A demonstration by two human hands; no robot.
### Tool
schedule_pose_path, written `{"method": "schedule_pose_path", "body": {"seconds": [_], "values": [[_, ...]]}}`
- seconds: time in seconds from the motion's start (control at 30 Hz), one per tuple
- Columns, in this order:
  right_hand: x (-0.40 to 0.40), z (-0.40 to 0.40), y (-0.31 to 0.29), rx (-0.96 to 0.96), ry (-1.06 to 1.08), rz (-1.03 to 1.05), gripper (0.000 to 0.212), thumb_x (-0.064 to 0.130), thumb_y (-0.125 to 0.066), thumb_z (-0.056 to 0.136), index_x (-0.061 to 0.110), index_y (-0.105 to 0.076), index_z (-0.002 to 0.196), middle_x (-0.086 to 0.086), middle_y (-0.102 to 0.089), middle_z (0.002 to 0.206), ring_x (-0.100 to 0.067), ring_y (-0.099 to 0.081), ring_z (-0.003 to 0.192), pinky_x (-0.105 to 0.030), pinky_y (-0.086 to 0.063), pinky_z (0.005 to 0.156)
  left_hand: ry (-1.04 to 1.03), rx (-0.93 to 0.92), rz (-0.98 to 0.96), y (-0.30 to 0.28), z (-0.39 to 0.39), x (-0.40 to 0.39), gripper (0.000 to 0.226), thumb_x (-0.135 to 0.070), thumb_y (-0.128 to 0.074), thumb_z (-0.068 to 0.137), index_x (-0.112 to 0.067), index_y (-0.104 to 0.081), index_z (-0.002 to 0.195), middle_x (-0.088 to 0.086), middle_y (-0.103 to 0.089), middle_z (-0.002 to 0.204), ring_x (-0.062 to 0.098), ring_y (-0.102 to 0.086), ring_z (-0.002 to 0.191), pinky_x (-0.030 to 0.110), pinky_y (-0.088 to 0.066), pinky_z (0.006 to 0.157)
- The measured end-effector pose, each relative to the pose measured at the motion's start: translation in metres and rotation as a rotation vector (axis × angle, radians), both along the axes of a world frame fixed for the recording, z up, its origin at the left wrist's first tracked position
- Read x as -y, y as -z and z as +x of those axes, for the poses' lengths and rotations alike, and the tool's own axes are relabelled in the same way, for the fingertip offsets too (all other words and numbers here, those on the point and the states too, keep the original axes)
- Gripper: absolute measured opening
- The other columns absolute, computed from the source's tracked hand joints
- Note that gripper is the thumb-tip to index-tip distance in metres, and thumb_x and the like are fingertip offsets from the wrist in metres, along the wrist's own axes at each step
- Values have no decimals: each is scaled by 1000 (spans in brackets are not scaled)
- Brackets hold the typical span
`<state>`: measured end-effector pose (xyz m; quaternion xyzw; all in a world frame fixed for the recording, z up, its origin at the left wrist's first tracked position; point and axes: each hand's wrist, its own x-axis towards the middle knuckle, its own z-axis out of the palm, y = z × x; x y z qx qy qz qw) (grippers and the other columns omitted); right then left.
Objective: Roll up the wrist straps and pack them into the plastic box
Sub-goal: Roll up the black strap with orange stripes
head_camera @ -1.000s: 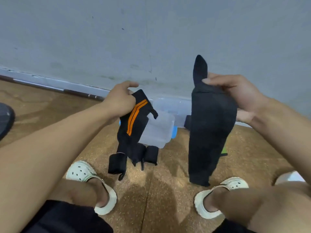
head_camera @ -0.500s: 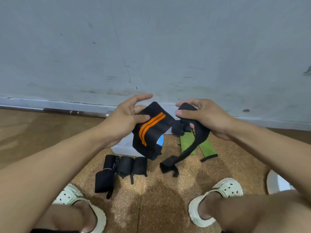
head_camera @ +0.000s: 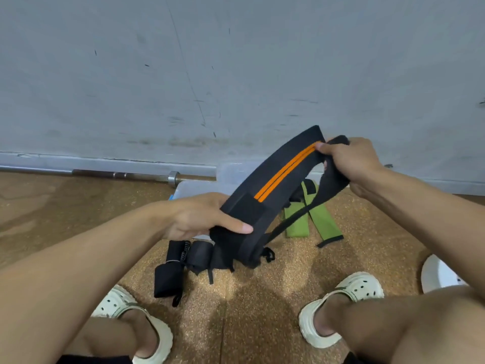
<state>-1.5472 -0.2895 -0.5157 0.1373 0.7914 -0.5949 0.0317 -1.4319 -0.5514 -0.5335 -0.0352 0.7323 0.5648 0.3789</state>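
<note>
Broadly, a grey wall (head_camera: 236, 74) rises from the far edge of the cork-patterned floor (head_camera: 249, 311), with a barbell (head_camera: 118, 175) lying along its foot. Just in front of the wall sits the clear plastic box (head_camera: 202, 185), partly hidden. Above the floor, an orange-striped black wrist strap (head_camera: 278, 177) is stretched out between both hands: the left hand (head_camera: 199, 219) grips its lower, velcro end, thumb on top, and the right hand (head_camera: 349, 161) pinches its upper end together with a thin black loop. Green straps (head_camera: 299, 219) lie flat on the floor beneath it. Rolled black straps (head_camera: 183, 261) rest near the middle, between two white clogs (head_camera: 351, 292).
</note>
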Motion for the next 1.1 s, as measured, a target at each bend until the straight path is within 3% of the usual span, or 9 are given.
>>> {"method": "schedule_pose_path", "body": {"seconds": [0.13,0.3,0.37,0.43,0.5,0.57,0.73,0.87,1.1], "values": [[-17,-8,16,36,-96,70,12,23,-80,89,12,-78,94,-2,-73,77,-13,-67,63,-27,-54,63,-217,-48,32,7,-7,7,60,-12,-79,85,-24,-57,139,6,-74,122,26,-71,112,46,-53,103],[2,16,6,8,-792,423,36,43,-84,80,39,-74,115,2,-79,104,-11,-74,98,-29,-56,97,-320,-136,-14,5,-10,7,67,-13,-77,88,-29,-50,147,10,-71,125,25,-71,112,39,-56,101],[16,27,1,-45,-1026,566,46,46,-84,79,43,-70,123,15,-75,117,0,-67,108,-24,-49,104,-278,-166,-70,4,-9,3,70,-15,-77,89,-29,-46,150,5,-71,122,15,-71,104,29,-58,91],[28,36,-1,-55,-1169,590,55,47,-83,81,41,-65,133,42,-65,104,19,-57,102,-16,-42,101,-259,-169,-116,5,-9,0,75,-17,-74,92,-32,-36,155,-1,-66,124,9,-69,101,26,-58,88],[36,41,2,-49,-1223,566,67,48,-81,83,40,-56,144,52,-57,87,23,-54,99,-18,-39,102,-261,-139,-103,5,-9,-3,76,-16,-67,98,-38,-27,159,3,-57,139,18,-67,112,35,-54,101],[40,41,6,-46,-1219,523,74,51,-82,81,44,-49,148,40,-61,120,9,-53,125,-30,-38,116,-281,-99,-48,2,-9,-4,74,-9,-61,100,-39,-27,159,5,-48,151,22,-62,119,36,-50,105],[43,42,12,51,-1252,466,73,50,-82,82,52,-47,145,32,-62,123,6,-57,125,-31,-40,116,-203,-50,45,-3,-3,1,98,4,-63,85,-41,-19,160,13,-63,137,30,-67,116,35,-54,93],[49,42,17,83,-1287,484,68,49,-82,82,48,-51,142,24,-57,143,0,-52,133,-36,-37,120,-80,-50,-1,-4,0,7,110,9,-69,87,-43,-6,161,13,-67,131,30,-70,114,46,-51,105],[50,39,20,70,-1217,401,33,37,-81,87,33,-74,119,18,-75,113,-2,-69,107,-31,-49,105,-74,-66,58,-7,-3,11,106,4,-68,91,-41,-3,161,16,-74,119,32,-71,112,44,-53,101]]}}
